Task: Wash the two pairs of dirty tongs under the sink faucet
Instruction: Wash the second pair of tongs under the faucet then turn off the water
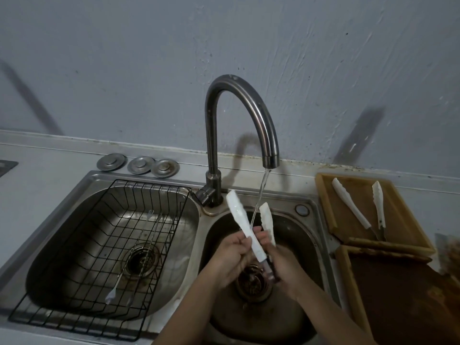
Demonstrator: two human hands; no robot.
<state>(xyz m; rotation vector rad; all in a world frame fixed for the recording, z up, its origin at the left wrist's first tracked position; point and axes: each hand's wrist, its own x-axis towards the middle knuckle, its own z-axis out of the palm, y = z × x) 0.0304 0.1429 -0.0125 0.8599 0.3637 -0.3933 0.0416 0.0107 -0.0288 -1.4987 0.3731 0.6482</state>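
Over the right sink basin (311, 247) I hold a pair of white-tipped tongs (239, 215), tips up and spread apart. My left hand (232, 255) grips one white arm near its middle. My right hand (281, 267) is closed around the metal handle end. Water runs from the curved faucet (251, 100) and falls between the two tips onto my fingers. A second pair of white-tipped tongs (351, 204) lies spread open on the wooden tray (408, 220) to the right of the sink.
The left basin (47, 265) holds a black wire rack (119, 235) with a fork and other thin metal utensils. Three metal drain lids (139, 165) sit behind it on the counter. A second, darker wooden tray (348, 282) lies at the front right.
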